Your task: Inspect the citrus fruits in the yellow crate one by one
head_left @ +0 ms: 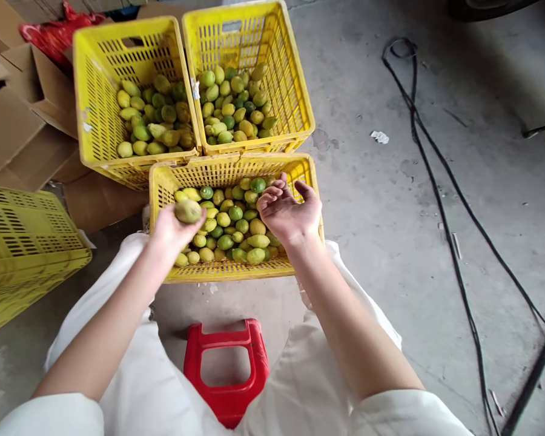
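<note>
Over the left part of the near yellow crate, my left hand is closed around a yellowish-brown lemon. My right hand hangs above the crate's right side, palm up, fingers loosely curled and apart, with nothing in it. Beneath both hands lie many yellow and green lemons, filling the bottom of that crate. Two more yellow crates stand just behind it. The back left crate and the back right crate each hold a heap of similar fruit.
A red plastic stool sits between my knees. On the left are a tilted yellow crate, opened cardboard boxes and a red plastic bag. A black cable runs across the concrete floor at right, near a crumpled white scrap.
</note>
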The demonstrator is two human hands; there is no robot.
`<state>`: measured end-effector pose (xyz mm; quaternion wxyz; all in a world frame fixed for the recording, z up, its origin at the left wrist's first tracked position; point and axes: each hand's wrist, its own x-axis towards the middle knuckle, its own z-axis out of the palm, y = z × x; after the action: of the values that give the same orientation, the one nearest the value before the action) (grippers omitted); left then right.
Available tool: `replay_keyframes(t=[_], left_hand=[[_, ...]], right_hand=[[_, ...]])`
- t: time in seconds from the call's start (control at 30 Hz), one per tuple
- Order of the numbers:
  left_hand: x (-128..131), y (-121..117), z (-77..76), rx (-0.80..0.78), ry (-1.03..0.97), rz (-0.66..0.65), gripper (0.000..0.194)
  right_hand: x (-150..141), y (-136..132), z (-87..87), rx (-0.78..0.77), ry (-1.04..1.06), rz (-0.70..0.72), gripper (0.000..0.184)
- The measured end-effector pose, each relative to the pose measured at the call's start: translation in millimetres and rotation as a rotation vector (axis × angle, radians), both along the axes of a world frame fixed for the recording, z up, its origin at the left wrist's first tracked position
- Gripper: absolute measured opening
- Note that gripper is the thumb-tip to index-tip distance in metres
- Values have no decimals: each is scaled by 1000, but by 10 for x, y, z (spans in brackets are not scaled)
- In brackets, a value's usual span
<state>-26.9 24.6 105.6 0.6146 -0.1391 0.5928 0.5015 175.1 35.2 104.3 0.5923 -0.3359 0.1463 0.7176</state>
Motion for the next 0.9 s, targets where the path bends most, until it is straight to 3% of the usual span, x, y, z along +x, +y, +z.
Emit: replay_keyframes(t=[0.07,0.13,0.23,0.37,0.47,0.57,0.63,0.7,0.77,0.83,0.9], left_hand=[[-252,129,219,271,3,10,32],[-499,192,403,474,23,-18,55],[-742,178,546,671,165,-136,64],[-800,128,549,841,496,-401,50],[-765,132,517,828,660,-539,47],[-725,149,492,785,672,-586,55],[-689,158,457,819,580,-575,60],[-643,168,360,876,447,-537,64],[-590,182,155,859,366,-522,66],[-530,191,-177,695,421,-592,67],[-450,179,-605,427,655,-808,67]], right_hand=[[27,-17,44,-16,3,-10,19],[56,-28,94,-25,-9,-17,21],[104,-38,145,-27,-32,-21,21],[162,-54,141,-34,-24,-29,20],[202,-73,105,-35,-54,-2,18],[246,-84,83,-47,-84,12,16],[275,-88,88,-63,-81,3,17],[302,-96,109,-84,-68,-11,18],[325,-115,142,-101,-55,-19,18],[350,-146,182,-115,-40,-11,17],[385,-183,228,-137,-14,-7,17]])
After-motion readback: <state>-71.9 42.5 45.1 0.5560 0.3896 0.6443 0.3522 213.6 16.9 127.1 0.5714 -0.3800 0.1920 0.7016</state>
